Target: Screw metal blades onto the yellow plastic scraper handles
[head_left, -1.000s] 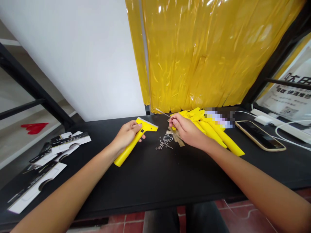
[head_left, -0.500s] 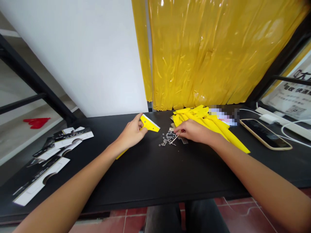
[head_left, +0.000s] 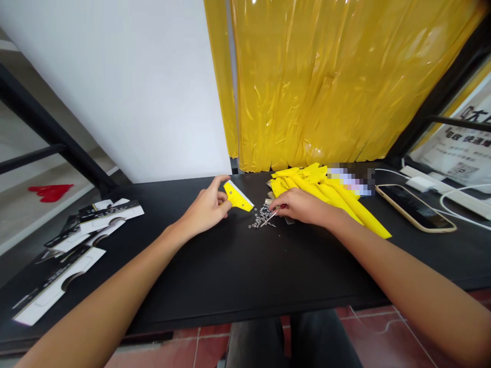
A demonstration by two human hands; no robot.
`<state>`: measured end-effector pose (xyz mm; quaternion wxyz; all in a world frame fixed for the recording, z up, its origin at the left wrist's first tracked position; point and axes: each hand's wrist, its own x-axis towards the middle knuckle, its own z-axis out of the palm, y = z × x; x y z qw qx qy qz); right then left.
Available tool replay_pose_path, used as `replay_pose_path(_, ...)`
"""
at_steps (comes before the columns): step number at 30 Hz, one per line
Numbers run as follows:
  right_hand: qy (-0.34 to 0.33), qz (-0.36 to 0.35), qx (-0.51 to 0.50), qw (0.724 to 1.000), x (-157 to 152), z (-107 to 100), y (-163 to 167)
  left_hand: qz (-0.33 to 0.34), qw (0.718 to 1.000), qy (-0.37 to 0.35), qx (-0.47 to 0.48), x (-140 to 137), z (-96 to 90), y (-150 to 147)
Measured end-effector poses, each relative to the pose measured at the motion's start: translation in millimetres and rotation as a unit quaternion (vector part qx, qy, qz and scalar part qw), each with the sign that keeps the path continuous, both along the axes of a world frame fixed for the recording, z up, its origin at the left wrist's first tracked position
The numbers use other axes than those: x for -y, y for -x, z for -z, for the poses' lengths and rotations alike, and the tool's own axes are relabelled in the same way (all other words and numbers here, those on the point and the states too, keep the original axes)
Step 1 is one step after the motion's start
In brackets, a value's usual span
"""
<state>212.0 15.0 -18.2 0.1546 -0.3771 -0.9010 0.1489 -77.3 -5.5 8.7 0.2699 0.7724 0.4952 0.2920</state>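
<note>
My left hand (head_left: 209, 205) is closed around a yellow scraper (head_left: 238, 198), gripped at its wide head. The head has a pale blade edge and two small screw holes or screws; the handle is hidden behind my hand and wrist. In my right hand (head_left: 297, 205) is a slim screwdriver (head_left: 271, 216) with a metal shaft and a bit of red at the fingers. Its tip points down into a small pile of screws and nuts (head_left: 261, 219) on the black table. Flat metal pieces lie partly hidden beside my right fingers.
More yellow scraper parts (head_left: 341, 197) are heaped behind my right hand. A phone (head_left: 416, 207) lies to the right, near white cables and a power strip (head_left: 448, 189). Black-and-white card sleeves (head_left: 61, 281) lie at the left of the black table (head_left: 230, 276). Yellow plastic strips (head_left: 326, 92) hang behind.
The screwdriver tip has moved slightly left and deeper into the screw pile. My left hand has turned a little, still holding the scraper. The whole view has shifted slightly.
</note>
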Motion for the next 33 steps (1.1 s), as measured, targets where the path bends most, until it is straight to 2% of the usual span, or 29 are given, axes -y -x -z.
replay_pose_path(6,-0.005,0.034,0.032,0.999,2,-1,4,0.020,0.998,0.028,0.050,2,-1.1,0)
replay_pose_path(11,0.009,0.061,0.021,0.998,4,-3,6,0.021,0.996,0.055,0.072,1,-1.2,-1)
replay_pose_path(14,0.016,0.065,-0.027,0.997,6,-8,7,0.030,0.993,0.070,0.085,3,-1.4,-2)
replay_pose_path(17,0.033,0.078,-0.116,0.990,10,-14,12,0.036,0.992,0.075,0.091,5,-1.6,-3)
replay_pose_path(21,0.089,0.097,-0.238,0.962,17,-15,22,0.049,0.995,0.059,0.069,7,-4.4,-4)
replay_pose_path(25,0.122,0.079,-0.322,0.936,23,-17,28,0.078,0.989,0.093,0.086,9,-10.6,-5)
replay_pose_path(29,0.233,0.043,-0.348,0.907,29,-21,33,0.080,0.987,0.083,0.115,12,-14.6,-6)
replay_pose_path(33,0.336,0.028,-0.388,0.858,36,-19,41,0.072,0.991,0.081,0.077,16,-13.9,-8)
